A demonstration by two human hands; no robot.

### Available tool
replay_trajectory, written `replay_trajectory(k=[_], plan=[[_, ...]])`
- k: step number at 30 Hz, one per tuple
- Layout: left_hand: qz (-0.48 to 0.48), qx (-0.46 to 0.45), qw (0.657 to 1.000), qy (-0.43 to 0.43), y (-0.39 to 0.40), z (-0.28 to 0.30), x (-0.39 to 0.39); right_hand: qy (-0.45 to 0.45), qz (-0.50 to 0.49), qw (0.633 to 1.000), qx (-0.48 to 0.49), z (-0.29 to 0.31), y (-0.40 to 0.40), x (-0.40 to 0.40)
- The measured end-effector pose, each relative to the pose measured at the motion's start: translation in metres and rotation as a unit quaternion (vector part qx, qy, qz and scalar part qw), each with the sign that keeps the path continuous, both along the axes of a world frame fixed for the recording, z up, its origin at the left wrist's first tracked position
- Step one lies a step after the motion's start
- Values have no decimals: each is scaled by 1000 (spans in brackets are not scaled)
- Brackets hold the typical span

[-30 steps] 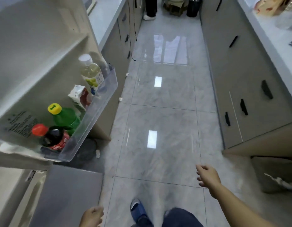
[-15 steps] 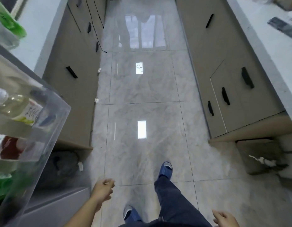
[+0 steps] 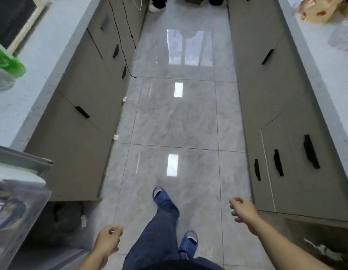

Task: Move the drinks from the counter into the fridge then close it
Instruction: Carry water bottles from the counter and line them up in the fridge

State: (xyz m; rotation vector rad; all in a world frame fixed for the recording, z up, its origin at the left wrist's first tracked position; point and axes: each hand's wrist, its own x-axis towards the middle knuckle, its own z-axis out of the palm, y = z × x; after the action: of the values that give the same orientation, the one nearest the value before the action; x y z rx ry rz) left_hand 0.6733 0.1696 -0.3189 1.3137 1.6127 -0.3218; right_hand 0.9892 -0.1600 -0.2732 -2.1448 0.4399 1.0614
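The open fridge door (image 3: 23, 160) with its clear plastic shelf bin (image 3: 17, 207) stands at the lower left edge; the drinks inside it show only as blurs. My left hand (image 3: 108, 240) hangs low beside the door, fingers loosely curled, holding nothing. My right hand (image 3: 242, 209) swings forward over the floor, fingers loosely curled and empty. A green bottle (image 3: 5, 63) stands on the left counter (image 3: 42, 55) at the left edge.
A glossy grey tiled aisle (image 3: 179, 123) runs ahead between two rows of grey cabinets. The right counter (image 3: 329, 65) carries a paper bag (image 3: 321, 10) and a plastic bag. Another person's feet (image 3: 157, 4) stand at the far end. A dark bag (image 3: 60, 221) lies below the fridge door.
I have turned away from the fridge door and stepped down the aisle. The door bin slid to the left edge. My right hand swung forward; my left hand dropped back.
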Motion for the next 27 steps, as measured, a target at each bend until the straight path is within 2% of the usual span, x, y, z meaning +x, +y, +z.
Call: replay_trajectory(k=[6, 10, 14, 20, 27], plan=[[85, -10, 995, 53, 51, -27, 28, -28, 67, 997, 17, 10, 110, 112], [124, -22, 992, 29, 92, -15, 96, -28, 121, 992, 1, 25, 176, 163], [152, -25, 987, -50, 143, 5, 175, -30, 188, 982, 4, 33, 237, 208], [201, -1, 974, -106, 197, 29, 260, 4, 272, 962, -20, 24, 296, 268], [323, 9, 941, -95, 213, 46, 304, 27, 369, 927, -63, 0, 378, 360]])
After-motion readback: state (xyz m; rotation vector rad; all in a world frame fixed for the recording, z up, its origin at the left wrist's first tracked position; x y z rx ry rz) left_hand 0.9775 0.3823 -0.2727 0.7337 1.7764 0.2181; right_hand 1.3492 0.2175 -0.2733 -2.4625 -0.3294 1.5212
